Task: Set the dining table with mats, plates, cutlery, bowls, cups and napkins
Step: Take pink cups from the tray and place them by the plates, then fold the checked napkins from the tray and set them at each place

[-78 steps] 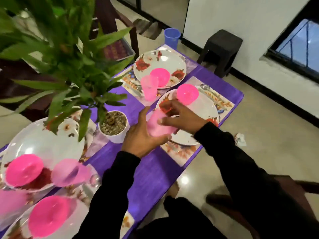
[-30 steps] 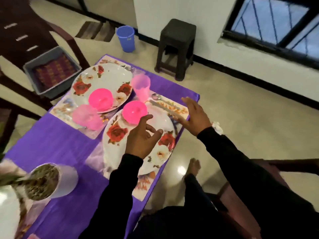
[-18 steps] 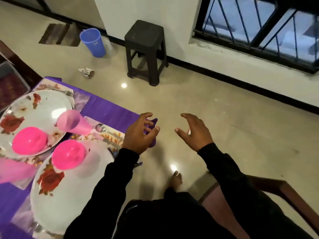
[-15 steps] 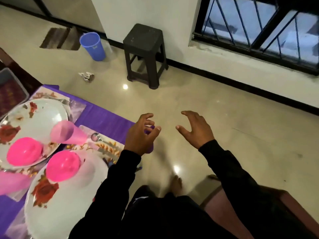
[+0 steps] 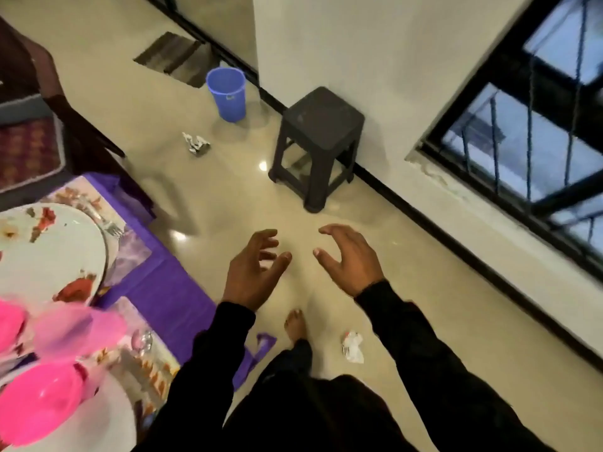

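**Both hands empty, off the tabletop edge**

Your left hand (image 5: pixel 253 275) hangs in the air over the floor (image 5: pixel 208 132), fingers loosely spread and slightly curled, thumb apart; it grips nothing and touches nothing. Your right hand (image 5: pixel 350 257) sits just beside it, palm turned inward, fingers relaxed and parted, also empty. The two hands face each other with a gap between the thumbs. Black sleeves on both arms.

The set places lie to your left, on the purple tabletop (image 5: pixel 169 295), well apart from the right hand, near the left sleeve.

Count, as far as view allows:
- Plates: two. One floral plate (image 5: pixel 49 249) further off, one plate (image 5: pixel 107 419) at the bottom edge, mostly cut off.
- Bowls: two seen, a pink bowl (image 5: pixel 39 402) on the near plate and a sliver of pink bowl (image 5: pixel 8 324) at the left edge.
- Cups: one blurred pink cup (image 5: pixel 78 327) between the plates.
- Mats: two, a patterned mat (image 5: pixel 127 256) under the far plate and a mat (image 5: pixel 153 363) under the near one.
- Cutlery: a fork (image 5: pixel 112 228) beside the far plate, a spoon (image 5: pixel 142 340) on the near mat; more cannot be made out.

On the floor: one blue bucket (image 5: pixel 228 93), one dark stool (image 5: pixel 318 141), two crumpled scraps, scrap one (image 5: pixel 195 143) near the bucket and scrap two (image 5: pixel 352 347) by your bare foot (image 5: pixel 293 324).
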